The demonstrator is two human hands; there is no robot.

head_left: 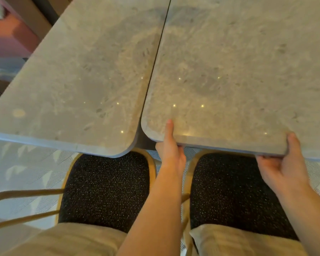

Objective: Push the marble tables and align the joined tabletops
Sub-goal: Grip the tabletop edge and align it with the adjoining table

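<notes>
Both hands (171, 145) (284, 159) clasp right tabletop's (238, 71) near edge.

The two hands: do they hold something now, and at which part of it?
Both the left hand and the right hand grip the right marble table at its near edge, thumbs on top, fingers underneath.

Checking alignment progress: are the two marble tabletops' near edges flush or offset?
Offset. The left tabletop has its near edge lower in frame than the right tabletop, which both hands grip; a dark seam separates them.
</notes>
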